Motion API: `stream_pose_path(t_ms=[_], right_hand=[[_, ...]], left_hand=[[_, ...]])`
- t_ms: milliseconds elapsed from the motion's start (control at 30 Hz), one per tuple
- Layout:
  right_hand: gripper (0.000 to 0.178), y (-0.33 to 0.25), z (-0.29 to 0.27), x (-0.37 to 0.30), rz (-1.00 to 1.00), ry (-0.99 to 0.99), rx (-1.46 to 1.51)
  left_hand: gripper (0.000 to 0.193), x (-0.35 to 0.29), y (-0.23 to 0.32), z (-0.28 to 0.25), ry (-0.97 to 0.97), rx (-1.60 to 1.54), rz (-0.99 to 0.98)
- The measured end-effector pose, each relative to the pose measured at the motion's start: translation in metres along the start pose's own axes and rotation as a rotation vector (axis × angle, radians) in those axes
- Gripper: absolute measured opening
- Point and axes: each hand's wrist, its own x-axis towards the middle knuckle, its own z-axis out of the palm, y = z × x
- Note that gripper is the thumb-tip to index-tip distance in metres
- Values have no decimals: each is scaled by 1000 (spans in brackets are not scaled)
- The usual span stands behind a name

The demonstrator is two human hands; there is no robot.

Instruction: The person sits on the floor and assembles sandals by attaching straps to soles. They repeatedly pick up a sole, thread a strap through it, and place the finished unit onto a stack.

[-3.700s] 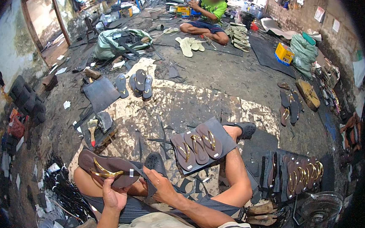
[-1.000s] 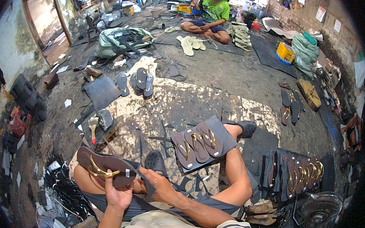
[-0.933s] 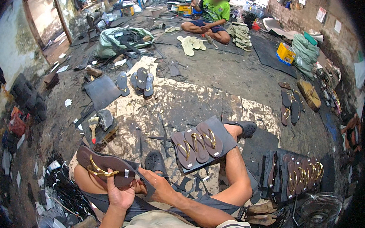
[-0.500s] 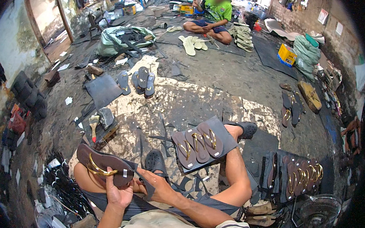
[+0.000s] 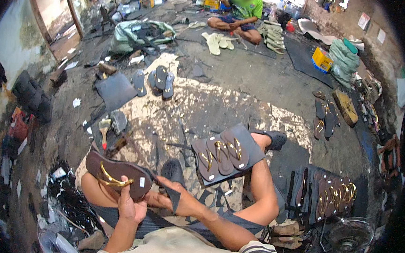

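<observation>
Over my left thigh, my left hand [image 5: 132, 205] grips a brown flip-flop [image 5: 135, 187] by its front-right part, thumb on top by the gold strap [image 5: 109, 181]. The sole carries a small white sticker. My right hand [image 5: 176, 201] is closed at the sole's right edge, on a dark rubber strip [image 5: 175, 196] that hangs across the fingers. Whether it also holds a blade is hidden. On my right leg rests a dark board [image 5: 252, 146] with several brown gold-strapped flip-flops [image 5: 220, 156] side by side.
More gold-strapped flip-flops [image 5: 333, 197] stand in a row at right, beside a fan [image 5: 352, 235]. A brush [image 5: 103, 131] lies at left. Dark rubber offcuts [image 5: 214, 200] litter the floor. Farther off, a person in a green shirt [image 5: 248, 7] sits near pale soles [image 5: 213, 42].
My right hand has turned slightly at the flip-flop's edge, and the dark strip hangs farther over the fingers. The left hand keeps its hold. The view has shifted a little.
</observation>
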Motion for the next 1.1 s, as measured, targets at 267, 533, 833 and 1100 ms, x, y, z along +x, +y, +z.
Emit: stream_pose_path(t_ms=[267,533,833,1100], right_hand=[[51,-19,-1,-11,-134,287,-87],[50,17,15,-52,-14,338,-347],[54,-13,6,-22,19,202,-434],[33,-27,-3,5,-36,-56,-377]], left_hand=[[38,-7,-2,20,-38,2,-4],[37,-20,-4,23,107,-1,-31],[39,-18,-12,-4,102,-36,7],[55,-28,-20,-50,-28,96,-38]])
